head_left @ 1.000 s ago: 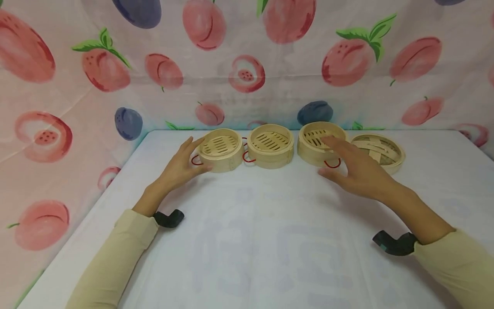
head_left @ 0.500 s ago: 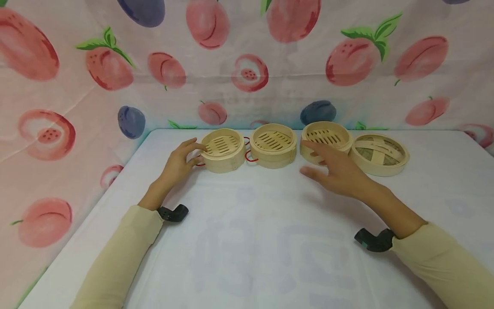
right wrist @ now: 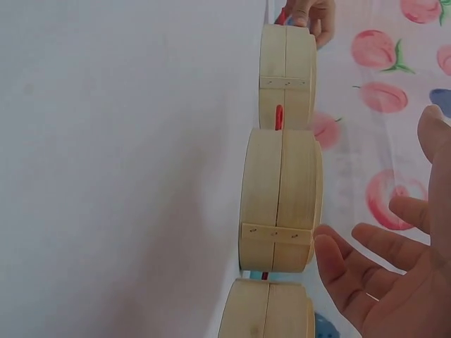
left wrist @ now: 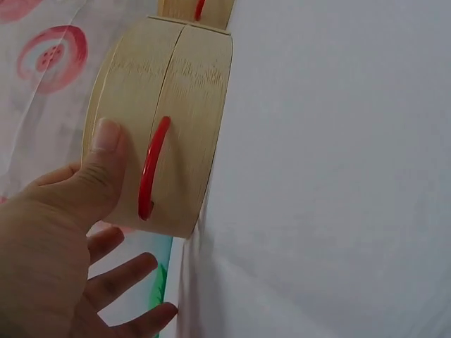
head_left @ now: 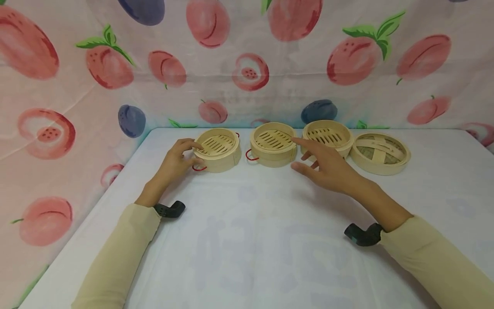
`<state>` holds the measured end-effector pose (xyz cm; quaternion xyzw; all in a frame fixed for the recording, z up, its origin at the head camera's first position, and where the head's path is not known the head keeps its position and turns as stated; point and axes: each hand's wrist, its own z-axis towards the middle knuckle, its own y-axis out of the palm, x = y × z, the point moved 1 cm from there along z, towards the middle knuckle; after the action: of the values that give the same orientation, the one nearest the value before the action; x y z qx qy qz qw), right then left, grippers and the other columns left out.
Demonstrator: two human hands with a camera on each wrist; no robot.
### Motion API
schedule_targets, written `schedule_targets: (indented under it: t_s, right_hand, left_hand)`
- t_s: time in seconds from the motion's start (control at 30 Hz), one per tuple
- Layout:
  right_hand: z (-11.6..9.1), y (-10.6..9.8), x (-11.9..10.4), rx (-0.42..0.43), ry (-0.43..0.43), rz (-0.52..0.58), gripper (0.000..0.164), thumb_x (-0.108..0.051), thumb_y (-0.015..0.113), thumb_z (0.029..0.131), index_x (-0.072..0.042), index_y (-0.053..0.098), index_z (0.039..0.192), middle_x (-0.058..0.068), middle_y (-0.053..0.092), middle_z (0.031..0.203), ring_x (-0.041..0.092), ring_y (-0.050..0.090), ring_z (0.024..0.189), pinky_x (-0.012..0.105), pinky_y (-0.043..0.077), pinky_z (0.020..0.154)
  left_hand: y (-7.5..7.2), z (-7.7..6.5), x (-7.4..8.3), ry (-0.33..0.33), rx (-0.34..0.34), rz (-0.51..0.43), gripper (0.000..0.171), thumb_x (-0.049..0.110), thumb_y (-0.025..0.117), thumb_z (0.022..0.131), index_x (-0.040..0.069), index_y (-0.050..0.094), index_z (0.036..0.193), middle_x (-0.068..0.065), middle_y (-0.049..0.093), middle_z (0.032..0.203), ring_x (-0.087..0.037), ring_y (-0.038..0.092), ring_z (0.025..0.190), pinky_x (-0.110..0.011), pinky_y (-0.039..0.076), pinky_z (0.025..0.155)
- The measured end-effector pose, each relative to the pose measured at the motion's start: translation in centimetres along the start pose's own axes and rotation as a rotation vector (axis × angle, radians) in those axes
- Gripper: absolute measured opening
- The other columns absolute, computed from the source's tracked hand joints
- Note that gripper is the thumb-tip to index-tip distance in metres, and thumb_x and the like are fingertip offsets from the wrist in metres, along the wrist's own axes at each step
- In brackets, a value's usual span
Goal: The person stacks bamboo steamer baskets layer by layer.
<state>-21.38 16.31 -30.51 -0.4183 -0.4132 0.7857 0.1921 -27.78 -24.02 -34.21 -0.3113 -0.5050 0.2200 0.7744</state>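
Four round bamboo pieces stand in a row, several of them steamer baskets with slatted bottoms. My left hand (head_left: 173,161) pinches the leftmost steamer basket (head_left: 224,164) at its rim. In the left wrist view its thumb presses the wall beside a red handle (left wrist: 149,176), while the other fingers spread away. My right hand (head_left: 328,167) has its fingers extended by the middle steamer basket (head_left: 273,160), index fingertip right at the rim. The right wrist view shows that basket's wall (right wrist: 275,190) beside my fingertips. Part of the third steamer basket (head_left: 322,124) is hidden behind my right hand.
A woven steamer lid (head_left: 380,169) lies at the right end of the row, close against the third basket. White cloth (head_left: 247,240) covers the table. Behind the row hangs a fruit-print curtain (head_left: 285,64). Black wrist cameras (head_left: 362,235) sit on both wrists.
My left hand has taken hold of the leftmost basket, which has shifted slightly left and turned, widening its gap to the middle one. My right hand has moved left from the third basket to the middle one.
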Motion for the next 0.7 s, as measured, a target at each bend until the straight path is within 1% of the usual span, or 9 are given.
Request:
schedule_targets:
  t_s: [0.07,0.17,0.27,0.33,0.47,0.57,0.7]
  right_hand:
    - [0.2,0.1,-0.1,0.005,-0.003,0.010,0.066,-0.040,0.061,0.093,-0.011,0.037,0.147,0.014,0.054,0.127,0.027,0.060,0.099,0.042,0.055,0.073]
    - [0.5,0.4,-0.2,0.007,-0.014,0.024,0.064,-0.040,0.061,0.093,-0.012,0.038,0.147,0.015,0.053,0.127,0.027,0.061,0.099,0.042,0.055,0.074]
    - [0.8,0.7,-0.4,0.014,-0.045,0.043,0.063,-0.037,0.062,0.093,-0.011,0.039,0.146,0.015,0.053,0.128,0.027,0.060,0.101,0.041,0.055,0.073]
    - [1.0,0.9,-0.6,0.018,-0.066,0.058,0.062,-0.035,0.063,0.093,-0.010,0.040,0.145,0.015,0.053,0.127,0.027,0.058,0.103,0.040,0.056,0.073]
    - [1.5,1.2,-1.0,0.028,-0.085,0.074,0.063,-0.034,0.065,0.092,-0.010,0.041,0.145,0.013,0.054,0.126,0.027,0.058,0.105,0.038,0.056,0.074]
    - [1.8,1.3,-1.3,0.030,-0.088,0.081,0.064,-0.036,0.065,0.092,-0.011,0.040,0.145,0.011,0.051,0.132,0.026,0.057,0.107,0.039,0.055,0.076]
    - [2.1,1.4,-1.6,0.042,-0.101,0.096,0.063,-0.033,0.066,0.091,-0.011,0.040,0.145,0.009,0.050,0.135,0.027,0.056,0.108,0.042,0.055,0.077]
  left_hand:
    - [-0.1,-0.1,-0.3,0.006,-0.002,-0.024,0.035,0.012,0.075,0.082,0.006,0.063,0.114,-0.015,0.046,0.136,-0.034,0.044,0.125,-0.055,0.037,0.097]
    - [-0.1,-0.3,-0.7,0.028,0.006,-0.078,0.034,0.008,0.074,0.083,0.003,0.062,0.113,-0.016,0.049,0.134,-0.034,0.049,0.120,-0.053,0.041,0.095]
    - [-0.1,-0.3,-0.8,0.066,0.028,-0.121,0.032,0.003,0.075,0.080,-0.002,0.062,0.109,-0.021,0.050,0.133,-0.036,0.050,0.120,-0.050,0.044,0.094]
    - [-0.1,-0.4,-0.5,0.088,0.042,-0.152,0.031,-0.001,0.075,0.079,-0.006,0.063,0.107,-0.024,0.051,0.131,-0.037,0.049,0.120,-0.048,0.046,0.093]
    - [-0.9,-1.1,1.6,0.114,0.042,-0.177,0.028,-0.007,0.073,0.079,-0.012,0.062,0.104,-0.029,0.053,0.126,-0.042,0.046,0.123,-0.051,0.046,0.091]
    - [-1.6,-1.7,3.6,0.104,0.033,-0.167,0.026,-0.007,0.071,0.080,-0.013,0.061,0.104,-0.031,0.053,0.125,-0.043,0.046,0.123,-0.052,0.046,0.091]
    - [-2.3,-1.9,4.8,0.081,0.020,-0.168,0.026,-0.006,0.071,0.081,-0.012,0.060,0.105,-0.031,0.051,0.129,-0.043,0.051,0.117,-0.050,0.046,0.091]
